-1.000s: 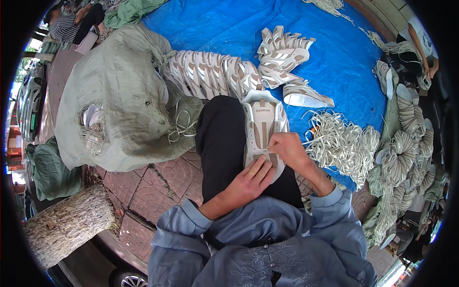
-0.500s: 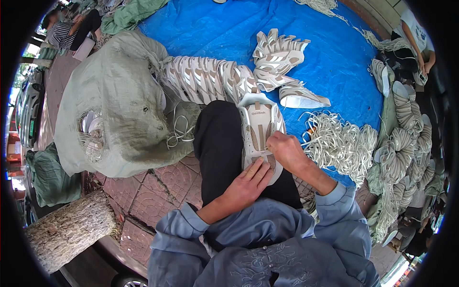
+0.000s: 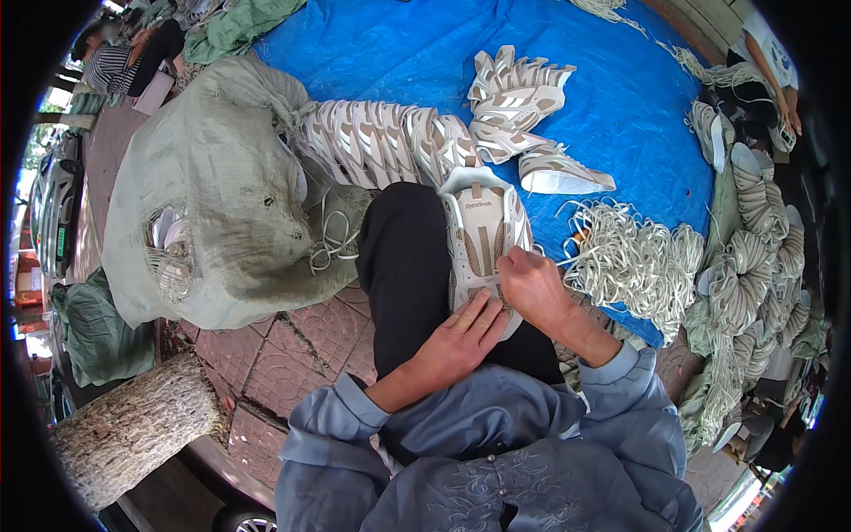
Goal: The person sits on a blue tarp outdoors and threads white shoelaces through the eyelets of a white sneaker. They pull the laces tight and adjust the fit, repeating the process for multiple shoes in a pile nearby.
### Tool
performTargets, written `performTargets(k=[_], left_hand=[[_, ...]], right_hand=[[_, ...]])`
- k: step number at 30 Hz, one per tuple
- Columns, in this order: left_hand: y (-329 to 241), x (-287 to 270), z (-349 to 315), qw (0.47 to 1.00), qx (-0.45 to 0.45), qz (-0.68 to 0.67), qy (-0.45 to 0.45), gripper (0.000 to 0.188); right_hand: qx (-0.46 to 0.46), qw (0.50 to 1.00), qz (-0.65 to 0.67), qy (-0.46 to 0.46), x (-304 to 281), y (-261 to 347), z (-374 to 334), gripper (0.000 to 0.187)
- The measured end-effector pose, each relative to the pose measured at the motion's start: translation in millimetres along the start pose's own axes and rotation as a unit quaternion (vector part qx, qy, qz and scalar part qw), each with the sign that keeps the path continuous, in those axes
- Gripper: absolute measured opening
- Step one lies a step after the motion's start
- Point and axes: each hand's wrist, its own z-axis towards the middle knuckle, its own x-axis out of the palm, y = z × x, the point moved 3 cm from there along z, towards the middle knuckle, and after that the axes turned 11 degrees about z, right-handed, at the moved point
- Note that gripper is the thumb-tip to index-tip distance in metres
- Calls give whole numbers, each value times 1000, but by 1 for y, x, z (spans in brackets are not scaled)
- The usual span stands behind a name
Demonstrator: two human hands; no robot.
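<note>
A white and beige shoe upper [image 3: 480, 235] lies on my lap, its heel opening pointing away from me. My left hand [image 3: 450, 346] rests on the toe end with its fingers stretched flat; its thumb is hidden. At the right-hand eyelet edge, my right hand [image 3: 534, 288] is closed in a pinch. What sits between those fingertips is too small to make out. Just beyond my knees, a row of nested shoe uppers [image 3: 359, 146] runs leftward, and another fanned stack of uppers [image 3: 519, 102] lies farther off. A tangled heap of white laces [image 3: 643, 266] is right of my right hand.
Blue tarp [image 3: 381, 44] covers the ground ahead. To the left bulges a large pale woven sack [image 3: 208, 204], with a tree trunk [image 3: 137, 426] nearer me. Bundled uppers [image 3: 749, 257] are piled at the right. Other people [image 3: 133, 66] sit at the far left and far right.
My right hand has shifted very slightly to the right and down along the eyelet edge, still pinched. My left hand stays on the toe end.
</note>
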Motion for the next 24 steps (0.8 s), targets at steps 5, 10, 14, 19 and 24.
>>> performTargets(k=[5, 10, 14, 19, 24], left_hand=[[0, 1, 0, 1000, -6, 3, -2, 47], [0, -1, 0, 1000, 0, 6, -14, 47], [-1, -1, 0, 1000, 1, 4, -16, 47], [-1, -1, 1, 1000, -4, -6, -19, 47], [-1, 0, 2, 1000, -10, -6, -23, 46]], right_hand=[[-16, 998, -47, 40, 0, 0, 8, 7], [251, 871, 412, 88, -1, -39, 12, 8], [363, 772, 519, 53, 4, -44, -3, 7], [286, 815, 503, -35, 7, -35, -11, 4], [105, 964, 234, -67, 0, -20, -2, 4]])
